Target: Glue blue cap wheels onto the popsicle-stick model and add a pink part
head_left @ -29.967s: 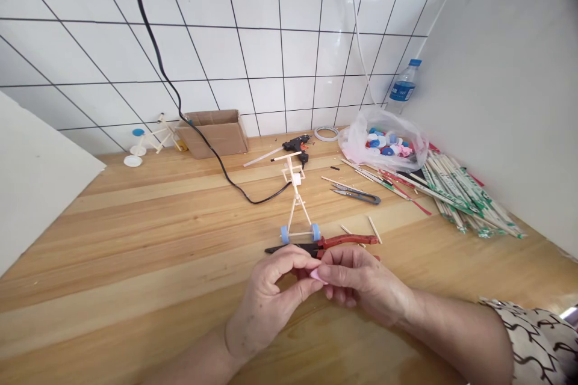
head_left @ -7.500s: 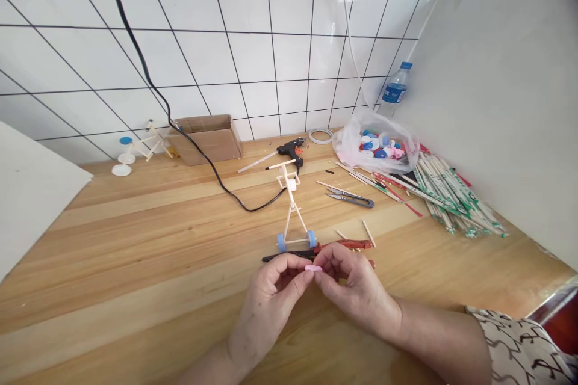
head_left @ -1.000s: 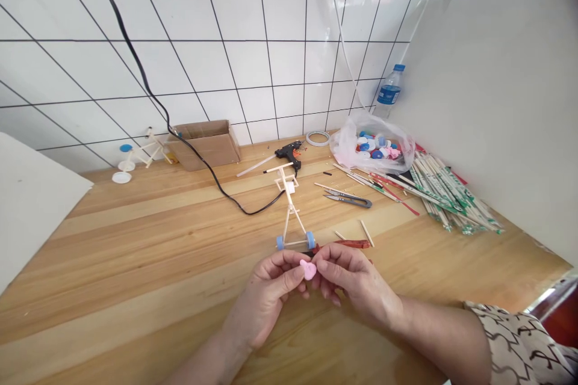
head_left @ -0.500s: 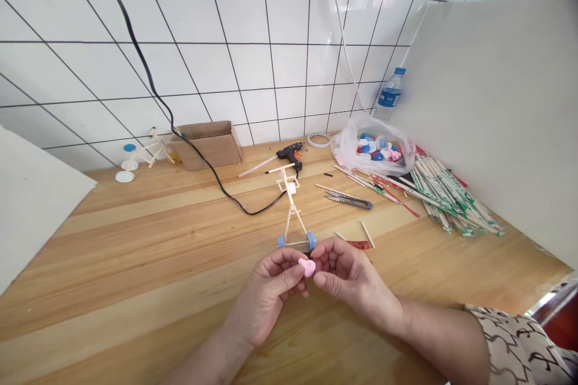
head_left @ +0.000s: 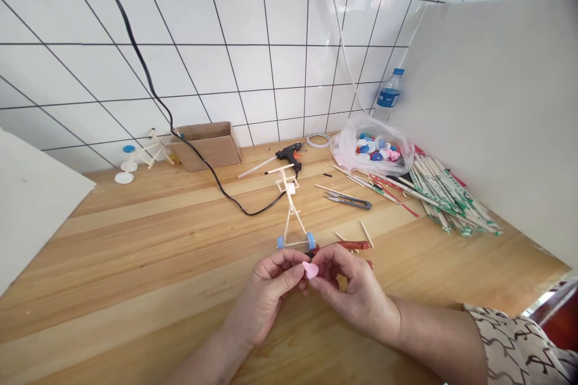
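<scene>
Between my two hands is a small pink piece (head_left: 310,270), rounded and smooth, its kind not clear. My left hand (head_left: 275,289) pinches its left side between thumb and fingers. My right hand (head_left: 354,289) has its thumb and forefinger closed on the right side. Just beyond my hands stands a little frame of wooden sticks (head_left: 289,210) with blue bottle-cap wheels (head_left: 310,240) at its near end and a white part farther back. A red-handled tool (head_left: 354,245) lies partly hidden behind my right hand.
Behind are a black glue gun (head_left: 289,154), a tape roll (head_left: 318,140) and a cardboard box (head_left: 208,147). Thread snips (head_left: 347,200), a plastic bag of caps (head_left: 372,147), wrapped chopsticks (head_left: 451,195) and a bottle (head_left: 389,96) are to the right. Another stick frame (head_left: 153,147) stands far left.
My right thumb and forefinger have come in onto the pink piece, which has turned slightly. More of the red-handled tool shows. My left hand has kept its pinch.
</scene>
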`<move>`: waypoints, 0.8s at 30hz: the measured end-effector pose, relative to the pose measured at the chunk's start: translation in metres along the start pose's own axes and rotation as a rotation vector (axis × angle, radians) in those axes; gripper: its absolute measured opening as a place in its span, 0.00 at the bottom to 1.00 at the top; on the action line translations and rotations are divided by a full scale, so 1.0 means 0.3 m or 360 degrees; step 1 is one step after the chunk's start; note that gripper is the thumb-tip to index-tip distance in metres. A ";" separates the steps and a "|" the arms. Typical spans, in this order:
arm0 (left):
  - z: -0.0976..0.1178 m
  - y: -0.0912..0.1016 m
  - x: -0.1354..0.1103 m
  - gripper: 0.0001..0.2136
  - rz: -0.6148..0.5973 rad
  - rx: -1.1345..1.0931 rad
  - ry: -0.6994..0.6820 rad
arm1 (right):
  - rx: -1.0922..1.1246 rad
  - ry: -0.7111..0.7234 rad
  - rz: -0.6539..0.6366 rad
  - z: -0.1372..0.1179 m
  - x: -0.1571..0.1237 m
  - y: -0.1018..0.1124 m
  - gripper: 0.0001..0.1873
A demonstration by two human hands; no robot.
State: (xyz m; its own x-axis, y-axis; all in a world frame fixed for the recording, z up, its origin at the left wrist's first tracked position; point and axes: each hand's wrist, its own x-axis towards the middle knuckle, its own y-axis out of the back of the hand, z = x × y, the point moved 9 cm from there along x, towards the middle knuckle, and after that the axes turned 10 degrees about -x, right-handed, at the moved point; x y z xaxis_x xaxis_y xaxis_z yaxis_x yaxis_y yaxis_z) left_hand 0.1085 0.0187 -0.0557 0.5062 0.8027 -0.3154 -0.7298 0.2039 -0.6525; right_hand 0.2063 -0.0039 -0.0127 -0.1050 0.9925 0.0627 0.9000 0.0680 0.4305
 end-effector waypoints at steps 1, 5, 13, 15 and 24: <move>0.004 -0.002 -0.001 0.07 0.0004 0.0032 -0.0014 | -0.0002 0.0011 0.0000 -0.005 0.001 0.000 0.05; 0.018 -0.014 -0.007 0.06 -0.0017 0.0116 -0.0086 | -0.0003 0.0035 -0.0015 -0.013 0.000 -0.004 0.04; 0.041 -0.022 -0.010 0.04 -0.0047 0.0140 -0.0164 | -0.0331 0.0381 0.0168 -0.070 -0.027 0.027 0.09; 0.048 -0.025 -0.010 0.05 -0.0055 0.0132 -0.0181 | -0.0324 0.0411 0.0183 -0.075 -0.026 0.033 0.09; 0.054 -0.028 -0.011 0.05 -0.0042 0.0226 -0.0236 | -0.0261 0.0155 0.0108 -0.034 0.010 0.015 0.06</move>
State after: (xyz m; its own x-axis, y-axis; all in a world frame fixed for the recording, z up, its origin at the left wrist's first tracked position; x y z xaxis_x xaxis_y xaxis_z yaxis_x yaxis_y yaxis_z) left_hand 0.1054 0.0234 -0.0380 0.4607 0.8675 -0.1876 -0.7798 0.2946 -0.5524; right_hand 0.2056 -0.0017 -0.0013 -0.0937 0.9792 0.1799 0.8264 -0.0243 0.5626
